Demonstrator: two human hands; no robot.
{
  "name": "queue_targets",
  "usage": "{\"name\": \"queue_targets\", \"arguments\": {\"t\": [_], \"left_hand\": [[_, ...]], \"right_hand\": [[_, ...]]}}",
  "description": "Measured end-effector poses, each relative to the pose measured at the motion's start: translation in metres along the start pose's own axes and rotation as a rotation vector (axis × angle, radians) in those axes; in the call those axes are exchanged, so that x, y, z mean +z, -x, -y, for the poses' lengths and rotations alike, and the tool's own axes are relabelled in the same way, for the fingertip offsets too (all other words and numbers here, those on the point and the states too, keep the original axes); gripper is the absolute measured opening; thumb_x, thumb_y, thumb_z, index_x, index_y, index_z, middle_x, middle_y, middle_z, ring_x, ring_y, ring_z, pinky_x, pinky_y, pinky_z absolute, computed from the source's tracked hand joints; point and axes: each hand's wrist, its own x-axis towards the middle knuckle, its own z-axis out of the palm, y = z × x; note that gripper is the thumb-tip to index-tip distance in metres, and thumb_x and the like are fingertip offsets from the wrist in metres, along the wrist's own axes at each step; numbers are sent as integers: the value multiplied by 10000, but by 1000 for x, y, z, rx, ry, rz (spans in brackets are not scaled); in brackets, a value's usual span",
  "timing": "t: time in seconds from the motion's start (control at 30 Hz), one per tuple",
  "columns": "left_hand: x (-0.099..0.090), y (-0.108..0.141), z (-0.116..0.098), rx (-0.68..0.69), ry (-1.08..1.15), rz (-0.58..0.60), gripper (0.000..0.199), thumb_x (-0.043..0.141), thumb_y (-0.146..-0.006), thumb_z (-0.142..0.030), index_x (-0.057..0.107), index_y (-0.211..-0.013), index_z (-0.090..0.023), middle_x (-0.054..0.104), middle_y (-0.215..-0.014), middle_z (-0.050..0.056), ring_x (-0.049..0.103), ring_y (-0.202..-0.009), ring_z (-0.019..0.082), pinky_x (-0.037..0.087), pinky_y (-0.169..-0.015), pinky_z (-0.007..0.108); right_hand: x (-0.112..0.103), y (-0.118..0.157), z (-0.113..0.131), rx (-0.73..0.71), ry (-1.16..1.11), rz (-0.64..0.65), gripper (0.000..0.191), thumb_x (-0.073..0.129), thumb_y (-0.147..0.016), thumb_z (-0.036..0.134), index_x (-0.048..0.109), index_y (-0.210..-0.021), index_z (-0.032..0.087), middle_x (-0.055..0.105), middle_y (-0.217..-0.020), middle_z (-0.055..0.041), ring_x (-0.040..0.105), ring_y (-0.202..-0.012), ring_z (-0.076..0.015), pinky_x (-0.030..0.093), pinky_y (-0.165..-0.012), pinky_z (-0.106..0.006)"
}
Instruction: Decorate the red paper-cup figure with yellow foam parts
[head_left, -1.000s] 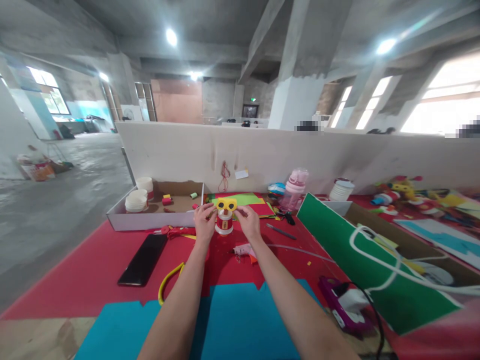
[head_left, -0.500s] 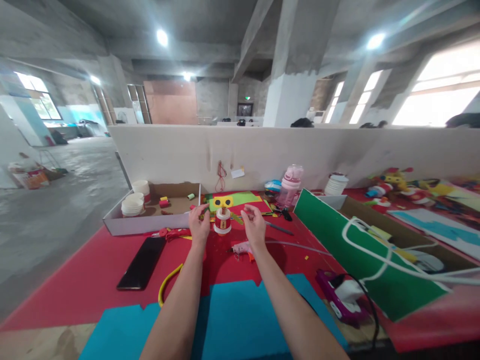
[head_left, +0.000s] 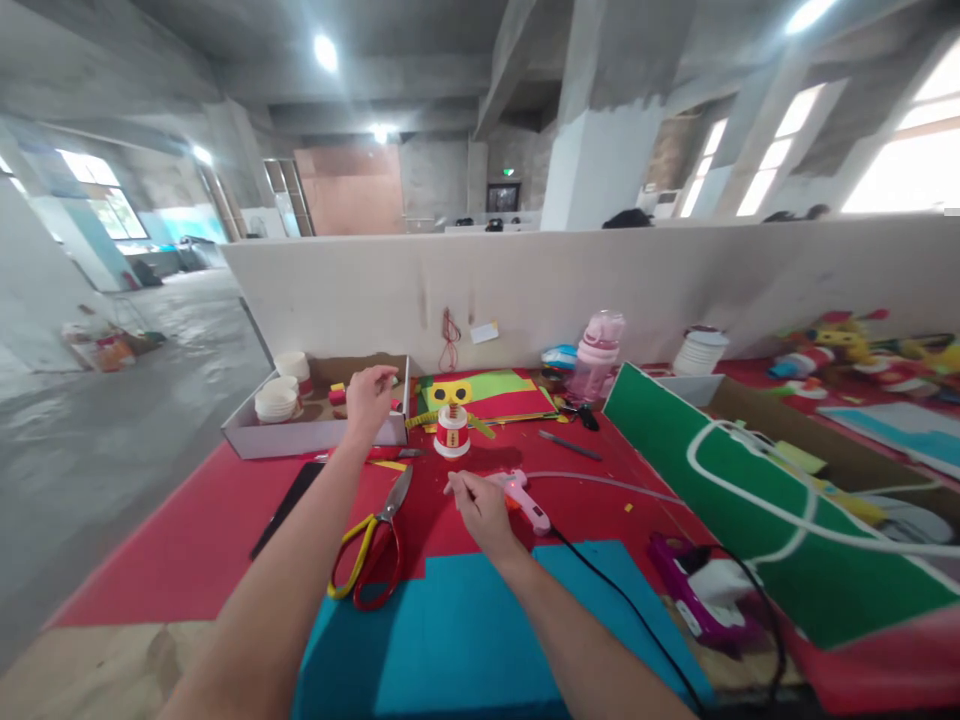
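A small figure made of a red and white cup (head_left: 452,434) stands on the red table, with a yellow face piece with black eyes (head_left: 452,392) behind its top. My left hand (head_left: 369,400) is raised by the right end of the cardboard box (head_left: 300,443), its fingers apart and holding nothing I can see. Lower, in front of the cup, my right hand (head_left: 480,505) hovers with curled fingers; what they hold, if anything, is hidden. Beside it lies a pink glue gun (head_left: 527,503). Scissors (head_left: 382,530) with yellow and red handles lie between my forearms.
Blue sheets (head_left: 450,640) cover the front edge. A black phone (head_left: 289,505) lies partly under my left forearm. At right are a green-sided box (head_left: 697,480), a purple power strip (head_left: 697,595) and cables. A pink bottle (head_left: 598,355) stands at the back.
My left hand has moved left towards the box. My right hand has come down and nearer, away from the cup. The view has shifted, and the scissors and glue gun show more fully.
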Motion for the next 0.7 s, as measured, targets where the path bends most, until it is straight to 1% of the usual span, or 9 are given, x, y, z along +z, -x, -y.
{"name": "queue_targets", "arguments": {"t": [0.07,0.13,0.23,0.3,0.4,0.47,0.6,0.7], "left_hand": [[-3,-18,4,42,-66,131,237,526,-810,-196,727,-936,-196,730,-892,38,626,-838,186,466,-784,289],[2,-33,9,87,-116,272,234,533,-804,-199,734,-924,-202,735,-882,29,636,-809,174,470,-760,268],[19,-47,15,192,-214,457,258,518,-817,-215,740,-947,-212,736,-932,27,644,-836,169,471,-760,253],[34,-53,18,238,-257,533,258,521,-810,-209,748,-931,-218,739,-927,25,648,-842,170,471,-753,246],[58,-61,24,285,-288,619,247,550,-769,-171,761,-884,-225,745,-887,20,655,-823,171,473,-743,238],[71,-69,29,317,-315,664,257,556,-748,-144,766,-870,-226,747,-893,23,658,-835,176,474,-763,239],[89,-90,39,338,-365,696,294,513,-772,-141,761,-912,-216,743,-946,41,657,-901,190,469,-815,250],[101,-106,46,322,-410,711,328,469,-807,-164,742,-985,-197,732,-1001,65,652,-936,204,472,-817,266]], "right_hand": [[2,2,1,-21,4,45,384,430,-957,388,630,-702,182,592,-587,5,539,-554,-114,370,-586,-230],[4,3,3,-37,19,76,385,422,-962,377,622,-695,183,591,-588,5,535,-554,-112,365,-589,-232],[6,4,5,-50,26,109,393,405,-969,367,600,-682,182,583,-597,2,528,-566,-111,358,-586,-232],[7,4,6,-58,21,131,396,402,-971,367,584,-674,179,569,-597,1,522,-569,-108,350,-573,-227],[9,4,4,-76,46,153,408,391,-973,361,550,-645,178,544,-585,2,497,-556,-102,328,-553,-227],[10,5,1,-86,74,165,409,389,-974,345,516,-623,179,518,-574,9,467,-542,-96,306,-544,-232],[12,6,-4,-85,94,188,392,394,-974,313,470,-613,181,478,-564,23,436,-527,-87,279,-534,-238],[14,6,-6,-120,114,170,370,399,-972,280,467,-622,181,484,-566,25,441,-523,-84,278,-535,-239]]}}
